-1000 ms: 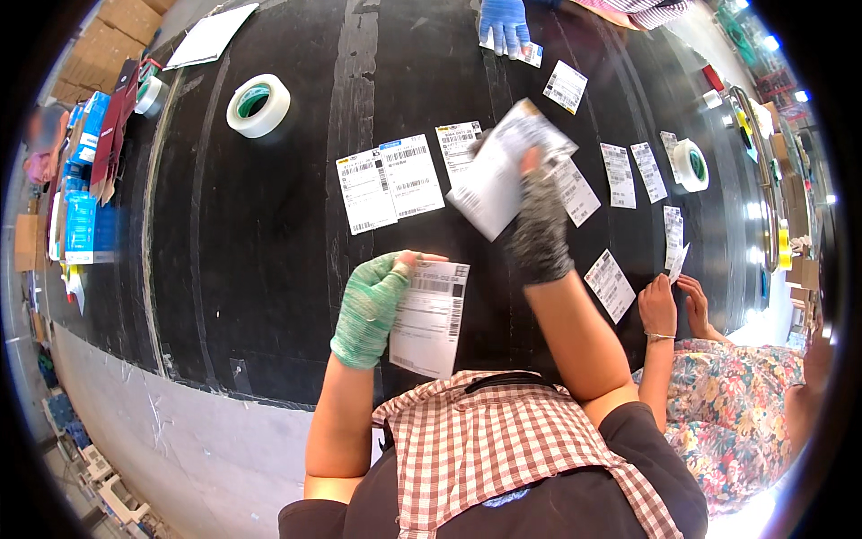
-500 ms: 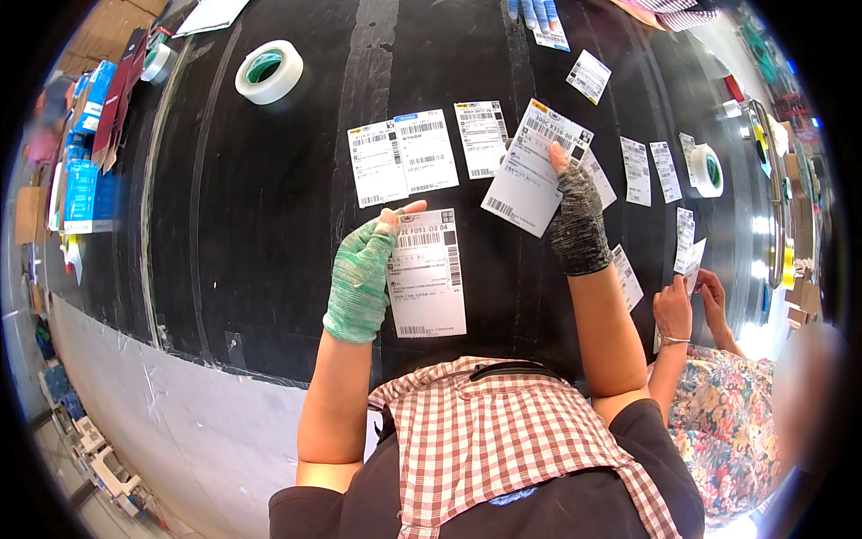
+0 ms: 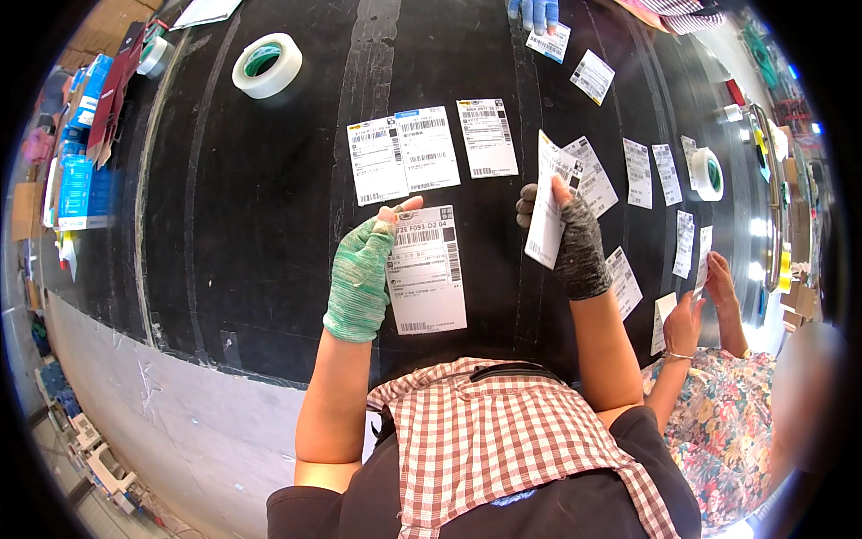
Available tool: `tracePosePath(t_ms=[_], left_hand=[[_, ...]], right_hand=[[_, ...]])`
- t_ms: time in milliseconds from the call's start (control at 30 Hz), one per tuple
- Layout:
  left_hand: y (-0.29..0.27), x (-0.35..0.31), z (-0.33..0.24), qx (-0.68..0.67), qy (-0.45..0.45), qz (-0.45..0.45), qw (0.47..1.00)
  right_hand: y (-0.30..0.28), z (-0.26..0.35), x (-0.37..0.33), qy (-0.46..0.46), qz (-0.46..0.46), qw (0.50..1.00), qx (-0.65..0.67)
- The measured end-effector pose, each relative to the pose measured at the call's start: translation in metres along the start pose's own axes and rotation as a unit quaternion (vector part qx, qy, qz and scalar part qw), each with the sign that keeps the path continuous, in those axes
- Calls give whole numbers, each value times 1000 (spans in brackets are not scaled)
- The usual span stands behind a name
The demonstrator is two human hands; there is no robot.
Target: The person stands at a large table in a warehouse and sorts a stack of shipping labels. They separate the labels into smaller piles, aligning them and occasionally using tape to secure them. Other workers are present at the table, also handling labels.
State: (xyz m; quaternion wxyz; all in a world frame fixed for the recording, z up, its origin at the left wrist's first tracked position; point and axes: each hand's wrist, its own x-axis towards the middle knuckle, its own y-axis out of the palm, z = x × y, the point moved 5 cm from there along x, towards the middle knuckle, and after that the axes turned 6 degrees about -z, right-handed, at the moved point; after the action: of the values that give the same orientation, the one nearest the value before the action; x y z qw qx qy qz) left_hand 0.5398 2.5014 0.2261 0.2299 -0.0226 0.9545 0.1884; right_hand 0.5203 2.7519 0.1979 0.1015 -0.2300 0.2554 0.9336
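Observation:
In a green fingerless glove, my left hand pinches the upper left corner of a white shipping label with barcodes, just above the black table. My right hand, in a dark grey fingerless glove, grips another shipping label between thumb and fingers; it is tilted so its face shows narrow. Whether more than one sheet is in that grip I cannot tell. Beyond my hands lie a left label, a blue-topped label and a third label. One more label lies partly behind the right hand's label.
Several labels are spread to the right. A co-worker's hands hold a label there. A blue-gloved hand touches a label at the far edge. Tape rolls and blue boxes stand around the table.
My right hand has lowered slightly and turned its label nearly edge-on, uncovering more of the label behind it. My left hand stays put. The co-worker's hands moved apart from the label lying near them.

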Motion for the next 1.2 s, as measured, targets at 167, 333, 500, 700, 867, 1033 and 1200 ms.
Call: tracePosePath(t_ms=[167, 333, 500, 700, 867, 1033, 1200], left_hand=[[-3, 4, 7, -18, -28, -3, 999], [-15, 6, 29, -66, -18, -21, 997], [-25, 5, 52, -108, -14, -90, 990], [-29, 13, 50, -102, 9, -125, 987], [-33, 24, 44, -95, 28, -125, 987], [-35, 28, 51, -22, 3, -132, 991], [-20, 30, 48, 9, -16, -94, 995]], right_hand=[[14, -15, -24, 21, 49, 995, -86], [20, -44, -53, 126, 109, 978, -123], [25, -72, -66, 145, 199, 954, -173], [29, -80, -60, 89, 258, 928, -255], [25, -84, -54, 96, 251, 925, -268], [27, -80, -40, 121, 152, 955, -222], [33, -62, -9, 56, 101, 965, -236]])
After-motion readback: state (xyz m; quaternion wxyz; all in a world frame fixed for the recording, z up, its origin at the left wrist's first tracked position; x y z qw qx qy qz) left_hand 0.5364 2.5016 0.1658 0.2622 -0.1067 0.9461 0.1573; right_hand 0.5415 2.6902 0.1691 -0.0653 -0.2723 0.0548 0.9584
